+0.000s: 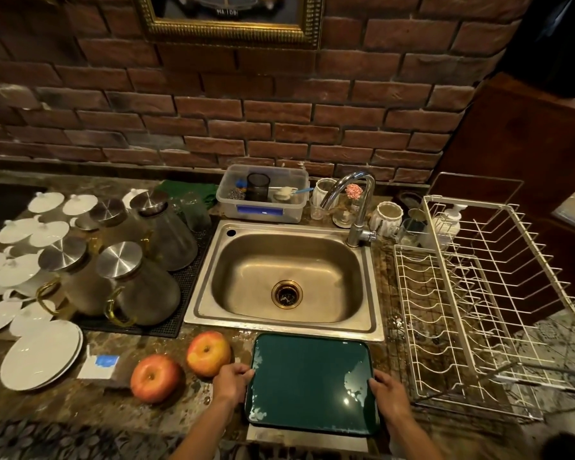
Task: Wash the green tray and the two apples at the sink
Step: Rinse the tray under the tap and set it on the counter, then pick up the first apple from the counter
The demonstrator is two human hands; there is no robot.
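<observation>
The green tray [309, 376] lies flat on the counter just in front of the steel sink [286, 277], with pale wet patches on its surface. My left hand [231, 381] grips its left edge and my right hand [390, 395] grips its right edge. Two red-yellow apples rest on the counter left of the tray: one [208, 352] close to my left hand, the other [155, 377] further left and nearer me. The sink basin holds nothing and no water runs from the faucet [354, 200].
A white wire dish rack [472, 293] stands right of the sink. Glass jugs with metal lids [136, 287] sit on a black mat at left, with white plates [40, 355] and lids beyond. A plastic box [263, 194] and cups line the brick wall.
</observation>
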